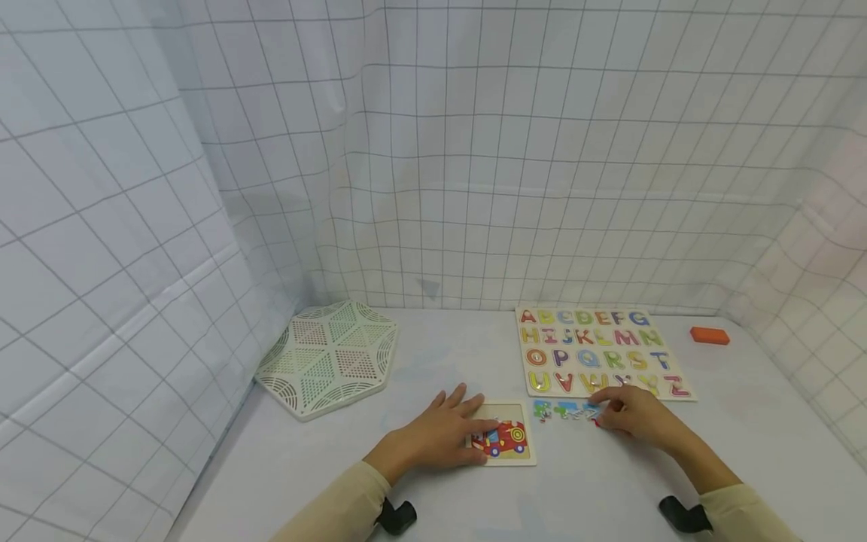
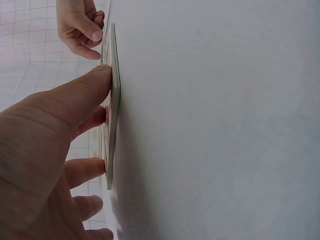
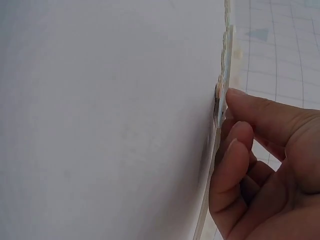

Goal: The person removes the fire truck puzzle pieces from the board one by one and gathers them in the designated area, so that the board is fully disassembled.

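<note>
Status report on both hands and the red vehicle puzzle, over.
Left hand rests on puzzle board. Right hand at right end of loose pieces, grip unclear. Pieces outside puzzle board. Alphabet board close behind them, might crowd right hand.

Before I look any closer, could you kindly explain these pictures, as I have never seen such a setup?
There is no robot here, just a person's bare left hand and right hand. The wide picture comes from a camera worn on the head; the two close ones come from cameras on the left and right wrists. On the white table lie a small puzzle board showing a red vehicle, a row of loose pieces, an alphabet board, an orange block and a hexagonal perforated panel. The left hand rests spread on the puzzle board. The right hand is at the right-hand end of the row; whether it pinches a piece, I cannot tell.
</note>
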`<state>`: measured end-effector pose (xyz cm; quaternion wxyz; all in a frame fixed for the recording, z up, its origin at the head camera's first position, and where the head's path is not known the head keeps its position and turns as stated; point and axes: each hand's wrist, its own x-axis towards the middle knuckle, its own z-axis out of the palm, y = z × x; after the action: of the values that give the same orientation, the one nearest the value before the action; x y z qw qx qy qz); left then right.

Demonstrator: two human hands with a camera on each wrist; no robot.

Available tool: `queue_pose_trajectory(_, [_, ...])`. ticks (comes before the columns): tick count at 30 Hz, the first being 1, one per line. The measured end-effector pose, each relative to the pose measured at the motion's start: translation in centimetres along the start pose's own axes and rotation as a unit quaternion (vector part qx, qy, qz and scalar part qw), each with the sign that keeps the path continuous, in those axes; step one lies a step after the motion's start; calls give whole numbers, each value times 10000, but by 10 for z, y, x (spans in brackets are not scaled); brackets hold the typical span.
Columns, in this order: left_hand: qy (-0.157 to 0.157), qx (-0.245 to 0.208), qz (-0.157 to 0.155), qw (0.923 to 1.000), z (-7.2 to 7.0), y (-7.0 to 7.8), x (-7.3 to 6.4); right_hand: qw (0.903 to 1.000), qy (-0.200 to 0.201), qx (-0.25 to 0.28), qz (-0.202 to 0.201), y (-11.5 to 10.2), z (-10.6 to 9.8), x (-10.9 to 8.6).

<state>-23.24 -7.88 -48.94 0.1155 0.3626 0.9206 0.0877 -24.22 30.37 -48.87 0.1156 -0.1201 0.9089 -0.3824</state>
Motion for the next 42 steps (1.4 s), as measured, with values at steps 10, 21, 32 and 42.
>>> queue_pose_trajectory(10, [6,-40,2,10000,1,0,0,9987,244,-452,2,-1,3,1])
queue_pose_trajectory(21, [52,61,68,9999,2,-3,-2,9978,466,-463,-95,-17,8,5])
queue_pose_trajectory(32, [138,-36,106,9998,-2,-2,-5,9900,-540,1303,12,-57,44,27])
queue_pose_trajectory(42, [130,20,-34,9999,-4,-2,-6,9805,-906,1741,20,-77,70,36])
